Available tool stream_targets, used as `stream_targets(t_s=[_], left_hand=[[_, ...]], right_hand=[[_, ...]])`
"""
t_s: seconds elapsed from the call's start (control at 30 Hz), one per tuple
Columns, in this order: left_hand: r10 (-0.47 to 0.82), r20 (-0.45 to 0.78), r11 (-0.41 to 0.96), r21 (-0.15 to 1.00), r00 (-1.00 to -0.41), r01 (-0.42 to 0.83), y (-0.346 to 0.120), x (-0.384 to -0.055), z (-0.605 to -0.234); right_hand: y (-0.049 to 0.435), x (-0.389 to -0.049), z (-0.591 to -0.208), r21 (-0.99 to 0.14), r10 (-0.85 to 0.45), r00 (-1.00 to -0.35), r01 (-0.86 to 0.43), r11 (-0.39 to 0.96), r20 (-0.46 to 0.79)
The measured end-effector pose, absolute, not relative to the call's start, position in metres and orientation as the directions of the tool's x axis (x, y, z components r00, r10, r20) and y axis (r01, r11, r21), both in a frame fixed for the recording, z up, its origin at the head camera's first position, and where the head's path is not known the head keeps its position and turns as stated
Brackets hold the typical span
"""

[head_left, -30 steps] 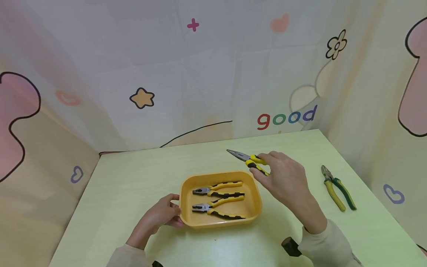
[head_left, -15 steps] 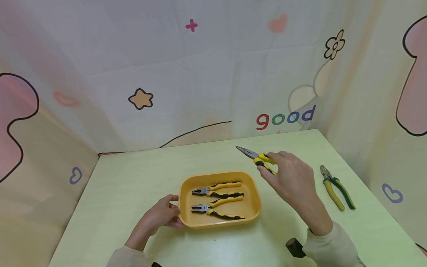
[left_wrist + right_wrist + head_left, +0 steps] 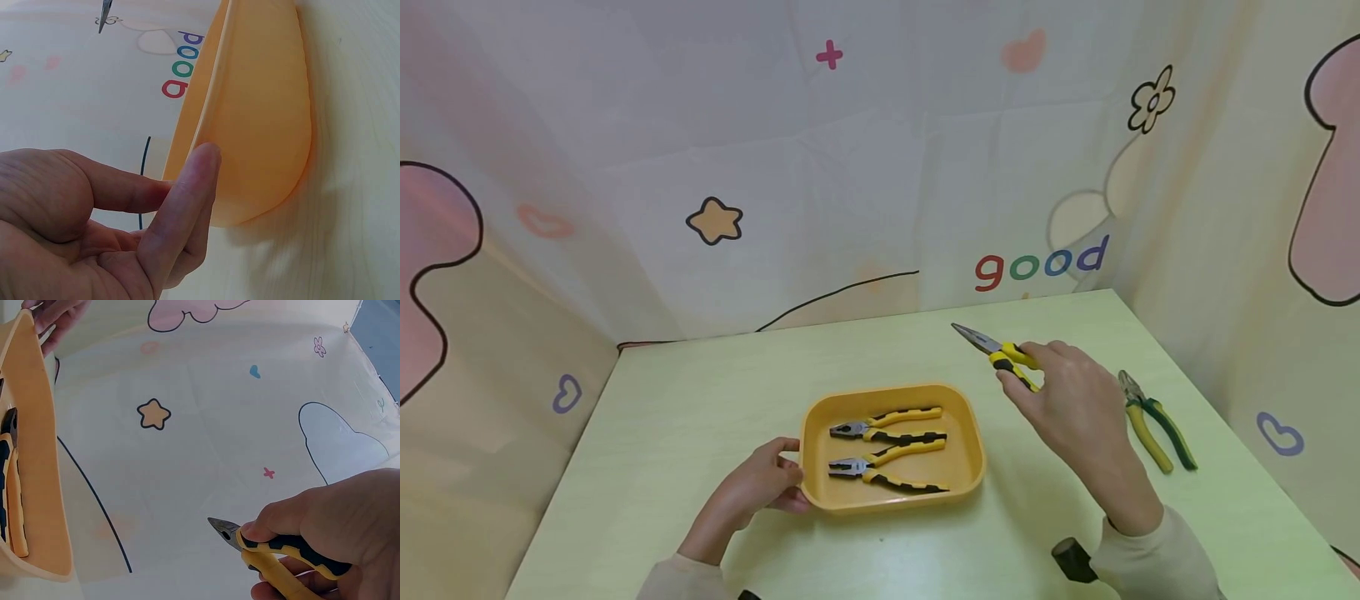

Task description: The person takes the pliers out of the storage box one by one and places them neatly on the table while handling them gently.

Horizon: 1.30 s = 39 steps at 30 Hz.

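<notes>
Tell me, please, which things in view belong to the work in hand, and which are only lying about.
Seem to belong:
long-nose pliers, held in the right hand
yellow tray, held by the left hand
two yellow-black pliers lying in the tray

Only lying about, perhaps:
green-and-yellow pliers on the table

Free passage behind the tray; obstacle rightward: green-handled pliers.

The place looks curtained off to me, home or studio I can't tell: pale table below the grip of the right hand, cloth printed with hearts and "good" beyond it and to both sides
</notes>
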<state>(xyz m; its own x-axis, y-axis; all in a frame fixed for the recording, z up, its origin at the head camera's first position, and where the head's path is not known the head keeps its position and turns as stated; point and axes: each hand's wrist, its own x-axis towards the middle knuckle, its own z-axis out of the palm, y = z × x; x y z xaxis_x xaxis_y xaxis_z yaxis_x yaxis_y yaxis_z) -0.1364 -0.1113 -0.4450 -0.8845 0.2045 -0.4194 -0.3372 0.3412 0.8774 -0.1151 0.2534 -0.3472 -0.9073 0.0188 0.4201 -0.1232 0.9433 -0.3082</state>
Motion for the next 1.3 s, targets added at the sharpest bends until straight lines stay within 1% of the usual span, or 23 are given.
stream_targets(t_s=[0.4, 1.3], left_hand=[[0.200, -0.418, 0.344, 0.877, -0.886, -0.336, -0.111, -0.135, -0.445], [0.220, -0.410, 0.339, 0.883, -0.885, -0.324, -0.111, -0.135, -0.442]], right_hand=[[0.265, -0.114, -0.349, -0.334, 0.101, -0.907, -0.046, 0.941, 0.409], [0.305, -0.109, -0.357, -0.367, 0.200, -0.865, 0.020, 0.930, 0.460]])
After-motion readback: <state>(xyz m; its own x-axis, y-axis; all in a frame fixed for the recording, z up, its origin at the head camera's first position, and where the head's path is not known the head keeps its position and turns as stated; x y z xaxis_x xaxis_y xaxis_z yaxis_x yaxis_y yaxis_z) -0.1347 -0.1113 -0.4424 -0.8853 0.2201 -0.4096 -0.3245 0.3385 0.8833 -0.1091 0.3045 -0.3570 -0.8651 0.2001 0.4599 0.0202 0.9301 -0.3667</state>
